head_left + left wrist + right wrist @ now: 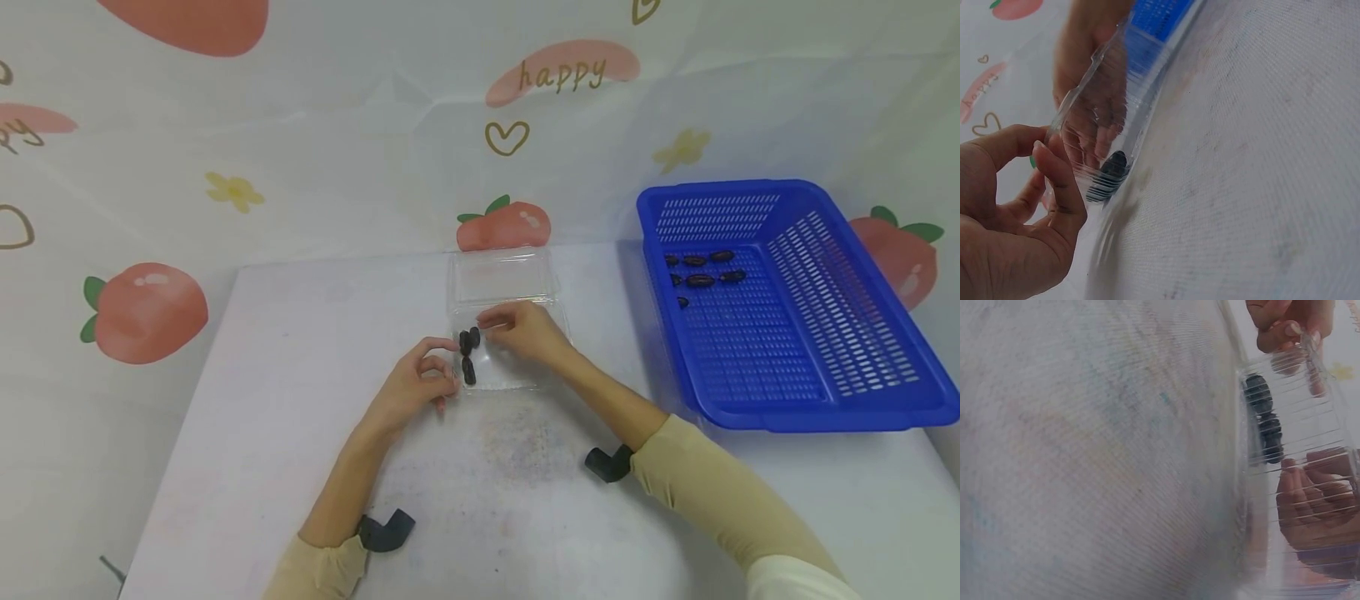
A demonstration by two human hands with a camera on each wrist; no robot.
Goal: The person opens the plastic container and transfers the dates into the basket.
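A clear plastic clamshell box [510,379] lies on the table with its lid [501,275] folded back. Several dark, oblong pieces resembling dates [468,371] sit along its left side. My left hand [416,387] pinches the left rim of the box between thumb and finger, as the left wrist view shows [1029,212]. Inside the box, my right hand [528,333] has its fingertips beside the upper dark piece [475,337]; nothing is visibly held in it. The right wrist view shows that hand [1316,506] through the ribbed plastic wall.
A blue plastic basket [757,408] stands on the right, with several more dark oblong pieces [700,282] at its back left. Black angled pieces [388,531] are on both forearms. A printed white sheet [360,167] hangs behind the table [300,358].
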